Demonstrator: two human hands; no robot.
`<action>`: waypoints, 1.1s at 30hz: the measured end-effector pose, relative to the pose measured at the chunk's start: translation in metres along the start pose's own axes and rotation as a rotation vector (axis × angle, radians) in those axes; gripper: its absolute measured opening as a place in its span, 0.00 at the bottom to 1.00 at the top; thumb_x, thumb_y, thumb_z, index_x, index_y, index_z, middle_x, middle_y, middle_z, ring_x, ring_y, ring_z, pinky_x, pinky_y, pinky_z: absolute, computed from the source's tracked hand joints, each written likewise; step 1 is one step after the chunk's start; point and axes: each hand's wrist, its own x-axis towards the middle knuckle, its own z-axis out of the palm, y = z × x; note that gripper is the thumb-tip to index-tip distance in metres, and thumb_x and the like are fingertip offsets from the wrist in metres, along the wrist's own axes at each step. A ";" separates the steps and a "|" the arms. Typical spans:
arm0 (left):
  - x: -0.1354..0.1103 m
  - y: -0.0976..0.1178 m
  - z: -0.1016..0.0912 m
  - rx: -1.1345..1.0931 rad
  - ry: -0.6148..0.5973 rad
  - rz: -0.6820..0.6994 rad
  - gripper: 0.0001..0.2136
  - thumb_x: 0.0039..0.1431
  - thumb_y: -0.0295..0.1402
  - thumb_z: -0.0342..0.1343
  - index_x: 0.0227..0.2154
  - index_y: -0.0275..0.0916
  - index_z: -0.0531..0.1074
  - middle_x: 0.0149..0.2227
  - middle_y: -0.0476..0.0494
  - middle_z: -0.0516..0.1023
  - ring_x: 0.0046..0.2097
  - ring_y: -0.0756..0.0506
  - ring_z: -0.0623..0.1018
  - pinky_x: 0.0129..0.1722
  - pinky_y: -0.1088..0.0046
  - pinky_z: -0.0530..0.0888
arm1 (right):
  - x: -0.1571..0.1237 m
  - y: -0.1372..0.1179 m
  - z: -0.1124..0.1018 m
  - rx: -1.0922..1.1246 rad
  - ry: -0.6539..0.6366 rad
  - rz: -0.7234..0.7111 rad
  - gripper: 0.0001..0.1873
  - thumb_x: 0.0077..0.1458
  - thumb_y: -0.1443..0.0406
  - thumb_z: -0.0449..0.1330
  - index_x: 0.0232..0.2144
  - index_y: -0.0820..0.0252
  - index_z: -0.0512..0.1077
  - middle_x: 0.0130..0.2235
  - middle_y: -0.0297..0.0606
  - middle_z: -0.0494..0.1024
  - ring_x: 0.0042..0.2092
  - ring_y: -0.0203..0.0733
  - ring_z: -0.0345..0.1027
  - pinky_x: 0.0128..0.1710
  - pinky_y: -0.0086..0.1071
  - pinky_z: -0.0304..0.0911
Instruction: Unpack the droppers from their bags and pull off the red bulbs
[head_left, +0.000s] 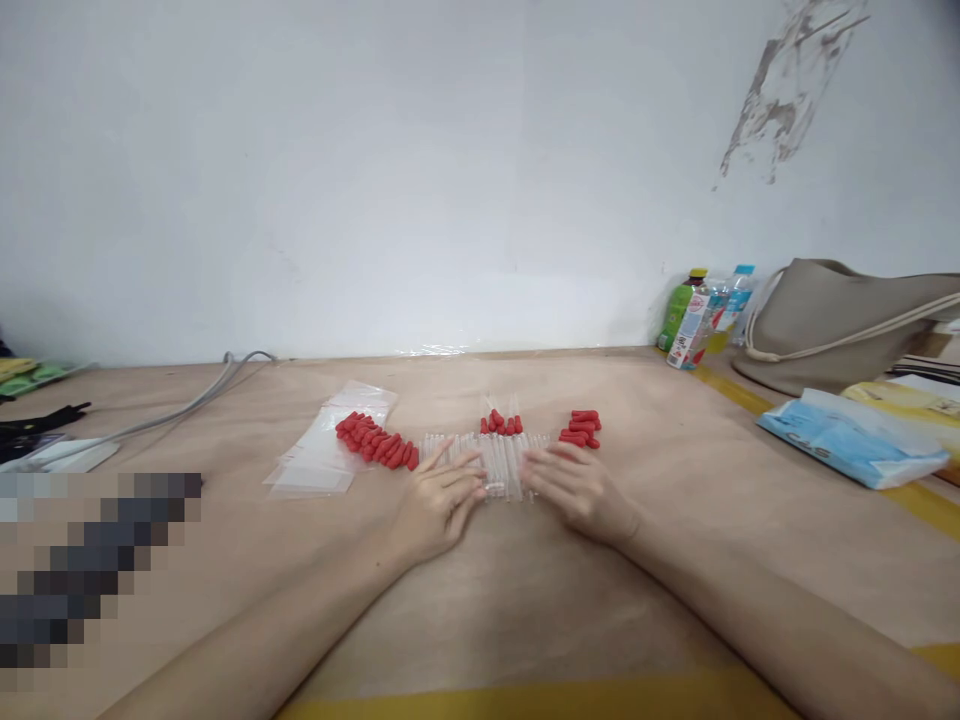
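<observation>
A row of clear plastic tubes [501,462] lies side by side on the brown table [480,610]. My left hand [439,500] rests flat at the row's left end, fingers stretched out on the tubes. My right hand [576,488] lies flat at the right end, fingers spread toward the tubes. Red caps are piled in three groups: a long heap [375,440] at the left, a small cluster [501,424] behind the tubes, and another [581,428] at the right. Neither hand holds anything.
Clear plastic bags [326,450] lie left of the caps. A grey cable [187,405] runs at the back left. Bottles [697,315], a beige bag [840,320] and a blue packet [851,435] sit at the right. A blurred patch covers the lower left.
</observation>
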 end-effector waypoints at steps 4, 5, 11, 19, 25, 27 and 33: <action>-0.001 -0.009 0.000 0.090 0.102 -0.130 0.07 0.58 0.30 0.49 0.33 0.39 0.72 0.32 0.46 0.75 0.36 0.48 0.75 0.38 0.69 0.70 | -0.008 0.025 -0.014 -0.122 0.063 0.395 0.09 0.52 0.66 0.57 0.37 0.54 0.73 0.34 0.37 0.77 0.38 0.41 0.68 0.38 0.37 0.61; 0.001 -0.009 0.001 0.107 0.088 -0.170 0.08 0.58 0.31 0.47 0.34 0.39 0.72 0.31 0.46 0.74 0.32 0.49 0.73 0.32 0.73 0.69 | -0.010 0.031 -0.015 -0.112 0.087 0.497 0.09 0.52 0.64 0.57 0.36 0.54 0.74 0.32 0.38 0.76 0.34 0.39 0.68 0.35 0.35 0.61; 0.032 -0.002 0.018 0.155 -0.103 -0.255 0.19 0.56 0.23 0.40 0.51 0.34 0.61 0.36 0.41 0.65 0.32 0.48 0.68 0.28 0.74 0.68 | -0.020 0.061 -0.018 0.050 0.113 0.899 0.13 0.52 0.58 0.55 0.34 0.61 0.71 0.28 0.37 0.71 0.26 0.35 0.62 0.26 0.30 0.60; 0.077 0.015 0.053 0.163 -0.164 -0.040 0.10 0.54 0.19 0.42 0.32 0.35 0.67 0.32 0.44 0.66 0.34 0.47 0.68 0.35 0.72 0.69 | -0.037 0.071 -0.008 0.169 0.065 1.108 0.12 0.48 0.60 0.54 0.30 0.62 0.72 0.30 0.39 0.73 0.25 0.34 0.62 0.26 0.30 0.59; 0.076 0.030 0.058 0.161 -0.270 0.017 0.08 0.52 0.20 0.45 0.33 0.33 0.67 0.31 0.42 0.69 0.35 0.45 0.69 0.36 0.70 0.70 | -0.040 0.070 -0.003 0.255 0.084 1.145 0.14 0.47 0.60 0.53 0.33 0.63 0.71 0.32 0.41 0.74 0.26 0.36 0.64 0.26 0.31 0.61; 0.074 0.033 0.057 0.110 -0.265 0.005 0.08 0.54 0.24 0.46 0.37 0.32 0.66 0.32 0.41 0.69 0.35 0.44 0.69 0.37 0.69 0.70 | -0.037 0.067 -0.004 0.247 0.046 1.111 0.12 0.46 0.61 0.54 0.32 0.61 0.71 0.30 0.39 0.74 0.27 0.36 0.63 0.27 0.31 0.60; 0.070 0.039 0.050 -0.042 -0.207 -0.027 0.21 0.54 0.42 0.50 0.45 0.30 0.63 0.37 0.37 0.70 0.40 0.41 0.69 0.41 0.64 0.70 | -0.037 0.067 -0.007 0.074 0.000 1.027 0.09 0.47 0.60 0.55 0.27 0.58 0.71 0.30 0.36 0.74 0.32 0.40 0.62 0.34 0.33 0.58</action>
